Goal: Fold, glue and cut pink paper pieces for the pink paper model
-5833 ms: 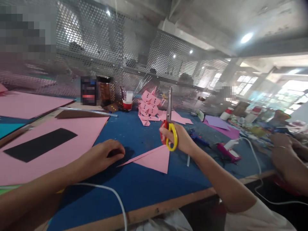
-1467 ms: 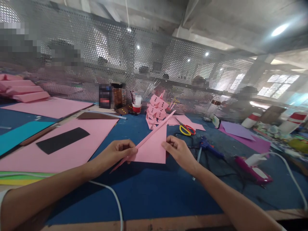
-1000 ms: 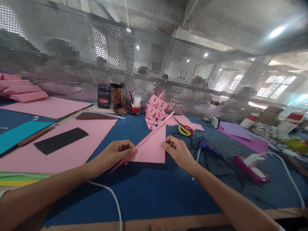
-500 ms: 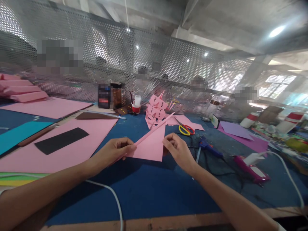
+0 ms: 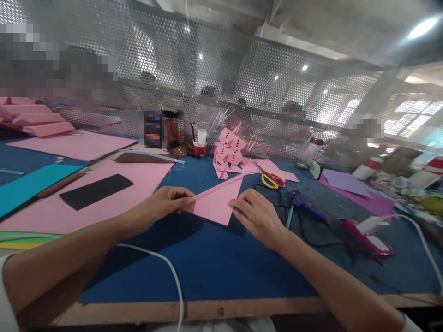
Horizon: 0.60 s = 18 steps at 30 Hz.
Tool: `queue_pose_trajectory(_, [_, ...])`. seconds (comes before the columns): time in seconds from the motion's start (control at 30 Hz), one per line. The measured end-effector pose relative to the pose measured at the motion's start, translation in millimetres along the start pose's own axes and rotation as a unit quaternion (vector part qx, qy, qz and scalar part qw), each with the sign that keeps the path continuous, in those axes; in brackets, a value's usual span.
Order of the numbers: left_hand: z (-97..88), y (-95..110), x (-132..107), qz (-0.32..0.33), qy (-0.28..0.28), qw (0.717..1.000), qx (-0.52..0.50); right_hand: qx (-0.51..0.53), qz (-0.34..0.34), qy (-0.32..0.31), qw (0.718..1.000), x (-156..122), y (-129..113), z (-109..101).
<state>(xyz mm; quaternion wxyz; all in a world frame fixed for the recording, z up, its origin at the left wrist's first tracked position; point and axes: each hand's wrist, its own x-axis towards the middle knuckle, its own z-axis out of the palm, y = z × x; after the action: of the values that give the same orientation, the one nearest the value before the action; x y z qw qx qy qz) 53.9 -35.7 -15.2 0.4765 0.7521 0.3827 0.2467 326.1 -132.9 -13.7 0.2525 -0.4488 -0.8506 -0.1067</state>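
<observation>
Between my hands is a piece of pink paper (image 5: 216,203), its far edge rolled into a thin tube that slants up to the right. My left hand (image 5: 173,200) pinches the left end of that roll between thumb and fingers. At the sheet's right edge, my right hand (image 5: 254,210) has thumb and fingertips closed on the paper. Just beyond stands a pink folded-paper piece (image 5: 230,152) with rows of black dots. Scissors (image 5: 272,180) with yellow and red handles lie behind my right hand, and a blue glue gun (image 5: 304,206) rests to its right.
Large pink sheets (image 5: 31,212) lie at left, with a black paper piece (image 5: 97,190) on top. A white cable (image 5: 166,263) crosses the front. A magenta power strip (image 5: 368,237) and purple sheets (image 5: 349,184) are at right. A perforated metal screen (image 5: 194,69) closes the back.
The free corner of the pink paper has swung slightly left, and its rolled edge lies lower. My right hand has shifted a little left along the sheet's edge. The whole view has tilted slightly.
</observation>
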Motion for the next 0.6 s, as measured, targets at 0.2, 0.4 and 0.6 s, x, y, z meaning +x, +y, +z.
queue_pose_trajectory(0.2, [-5.4, -6.8, 5.2, 0.007, -0.068, 0.995, 0.07, -0.042, -0.067, -0.049, 0.996, 1.1, -8.2, -2.6])
queue_pose_trajectory(0.4, [-3.1, -12.6, 4.6, 0.034, -0.028, 0.984, 0.174, 0.04, -0.11, -0.08, 0.99, 1.0, -6.6, 7.9])
queue_pose_trajectory(0.6, [3.2, -16.2, 3.1, 0.059, -0.004, 0.969, 0.241, 0.062, -0.102, -0.096, 0.988, 0.8, -8.1, 17.0])
